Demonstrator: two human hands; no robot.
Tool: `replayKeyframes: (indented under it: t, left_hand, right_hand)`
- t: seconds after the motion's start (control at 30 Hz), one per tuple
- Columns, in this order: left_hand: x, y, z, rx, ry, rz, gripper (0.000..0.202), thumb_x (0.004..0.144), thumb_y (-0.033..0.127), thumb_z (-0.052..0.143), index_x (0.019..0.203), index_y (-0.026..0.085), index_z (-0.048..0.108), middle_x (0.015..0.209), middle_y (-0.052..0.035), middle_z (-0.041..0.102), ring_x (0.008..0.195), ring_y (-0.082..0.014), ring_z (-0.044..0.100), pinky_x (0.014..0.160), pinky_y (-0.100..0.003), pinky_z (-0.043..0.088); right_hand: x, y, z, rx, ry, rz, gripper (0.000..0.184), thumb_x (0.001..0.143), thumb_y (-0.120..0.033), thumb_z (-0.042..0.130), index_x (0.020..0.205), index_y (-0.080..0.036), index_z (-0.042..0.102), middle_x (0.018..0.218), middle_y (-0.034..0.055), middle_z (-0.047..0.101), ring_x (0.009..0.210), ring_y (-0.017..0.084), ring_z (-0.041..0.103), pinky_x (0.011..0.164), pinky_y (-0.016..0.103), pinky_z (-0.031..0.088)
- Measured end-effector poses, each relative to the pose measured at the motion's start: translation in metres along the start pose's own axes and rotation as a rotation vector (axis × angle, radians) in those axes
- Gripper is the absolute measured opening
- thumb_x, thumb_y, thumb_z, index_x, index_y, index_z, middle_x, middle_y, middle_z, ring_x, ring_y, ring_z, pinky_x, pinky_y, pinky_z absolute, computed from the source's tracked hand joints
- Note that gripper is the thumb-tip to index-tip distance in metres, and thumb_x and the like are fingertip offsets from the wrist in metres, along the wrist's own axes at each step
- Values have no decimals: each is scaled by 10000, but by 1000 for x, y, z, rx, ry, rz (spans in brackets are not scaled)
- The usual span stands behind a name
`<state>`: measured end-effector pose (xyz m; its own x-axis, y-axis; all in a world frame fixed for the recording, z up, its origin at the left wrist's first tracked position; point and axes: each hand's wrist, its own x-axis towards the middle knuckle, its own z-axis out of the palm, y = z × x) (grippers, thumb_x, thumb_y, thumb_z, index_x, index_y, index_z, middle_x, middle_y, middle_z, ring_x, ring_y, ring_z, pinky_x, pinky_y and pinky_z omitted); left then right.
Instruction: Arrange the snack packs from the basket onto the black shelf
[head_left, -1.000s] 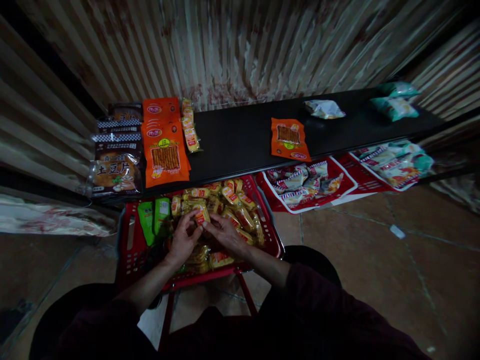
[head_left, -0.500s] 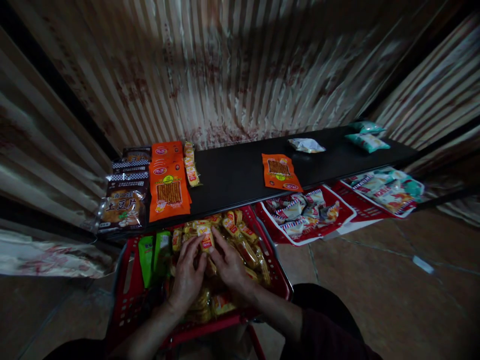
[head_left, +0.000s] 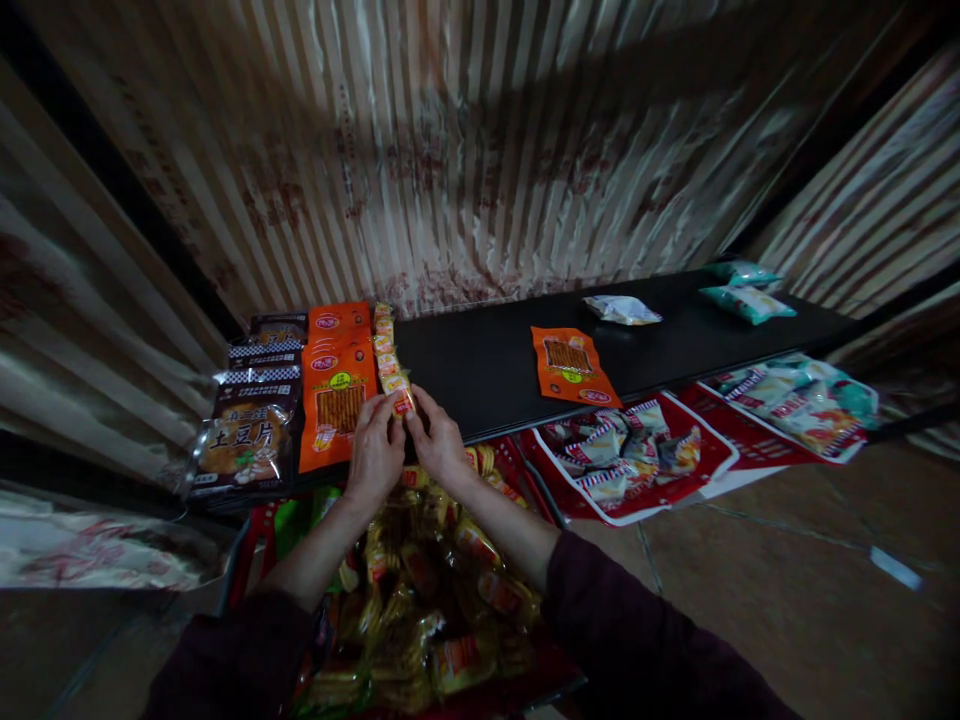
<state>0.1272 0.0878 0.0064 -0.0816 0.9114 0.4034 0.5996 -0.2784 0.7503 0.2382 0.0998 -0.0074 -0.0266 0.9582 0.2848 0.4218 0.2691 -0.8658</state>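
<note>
Both my hands meet at the near edge of a black shelf (head_left: 487,360). My left hand (head_left: 373,450) and my right hand (head_left: 439,440) together pinch a small yellow snack packet (head_left: 401,395), held at the near end of a row of the same yellow packets (head_left: 384,335) lying on the shelf. Left of the row sit stacked orange snack bags (head_left: 337,390) and dark potato-slice bags (head_left: 247,430). Below my arms a red basket (head_left: 251,540) is full of several yellow packets (head_left: 420,600) and some green ones (head_left: 289,520).
A lone orange bag (head_left: 574,365), a pale bag (head_left: 622,310) and teal bags (head_left: 746,300) lie further right on the shelf. Red trays (head_left: 622,460) of wrapped snacks sit lower right. A striped curtain hangs behind. Tiled floor lies to the right.
Both hands rose out of the basket with one yellow packet and carried it up to the shelf, to the near end of the yellow row. The camera tilted upward.
</note>
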Motion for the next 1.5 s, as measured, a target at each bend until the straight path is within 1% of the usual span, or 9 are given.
replayKeyframes:
  t: [0.13, 0.37, 0.47, 0.57, 0.73, 0.87, 1.07, 1.33, 1.5]
  left_hand:
    - [13, -11, 7, 60, -1, -15, 403, 799, 122, 468, 1176, 174, 598, 1153, -121, 540, 1083, -248, 546, 1004, -429, 427]
    - [14, -20, 16, 69, -34, -19, 431, 759, 103, 479, 1168, 165, 600, 1154, -129, 539, 1087, -272, 539, 1013, -452, 407]
    - [12, -19, 18, 73, -40, -25, 418, 750, 97, 472, 1140, 143, 618, 1158, -144, 535, 1086, -283, 537, 1005, -451, 412]
    - [11, -19, 19, 45, -25, -12, 395, 757, 115, 476, 1117, 165, 631, 1151, -127, 539, 1095, -281, 527, 1008, -447, 409]
    - [11, -19, 17, 13, -30, -38, 370, 744, 128, 501, 1078, 184, 650, 1173, -119, 531, 1085, -289, 532, 1002, -456, 407]
    - [12, -19, 14, 18, -52, -34, 376, 750, 119, 482, 1081, 170, 652, 1182, -128, 533, 1094, -293, 528, 1016, -456, 398]
    - [11, -23, 14, 9, -37, 1, 406, 737, 99, 478, 1093, 195, 648, 1183, -92, 556, 1095, -263, 534, 1023, -420, 408]
    - [12, -24, 15, 63, -64, 19, 443, 737, 74, 449, 1130, 161, 634, 1237, -123, 552, 1170, -289, 503, 1062, -463, 362]
    - [13, -25, 14, 17, -61, -2, 455, 719, 65, 464, 1119, 184, 647, 1260, -105, 553, 1205, -297, 479, 1077, -476, 335]
  right_hand:
    - [13, 7, 10, -93, 20, -4, 442, 888, -268, 432, 1312, -161, 496, 1239, 116, 596, 1143, 240, 522, 1015, 418, 414]
    - [15, 19, 15, -198, -11, -83, 458, 863, -198, 427, 1312, -140, 493, 1232, 130, 590, 1180, 265, 427, 1039, 442, 379]
    - [14, 21, 14, -230, -17, -132, 453, 868, -195, 419, 1311, -131, 491, 1250, 133, 581, 1170, 259, 440, 1050, 444, 362]
    - [15, 22, 13, -242, -16, -135, 448, 873, -210, 420, 1310, -136, 490, 1241, 137, 582, 1158, 257, 456, 1037, 447, 369]
    - [15, 20, 12, -280, -26, -144, 441, 872, -213, 421, 1289, -89, 498, 1218, 164, 588, 1134, 254, 488, 1035, 425, 367]
    - [13, 17, 12, -283, -26, -125, 447, 847, -186, 440, 1285, -116, 500, 1208, 146, 596, 1114, 255, 505, 1019, 421, 376]
    - [12, 17, 13, -266, -34, -117, 474, 829, -177, 450, 1299, -130, 476, 1205, 147, 596, 1117, 258, 512, 1015, 439, 372]
    - [13, 20, 13, -304, -34, -149, 468, 829, -182, 453, 1287, -87, 477, 1232, 163, 580, 1134, 259, 509, 1029, 421, 374]
    - [13, 18, 13, -294, -41, -148, 469, 832, -185, 467, 1295, -110, 465, 1237, 157, 576, 1146, 260, 504, 1035, 440, 366]
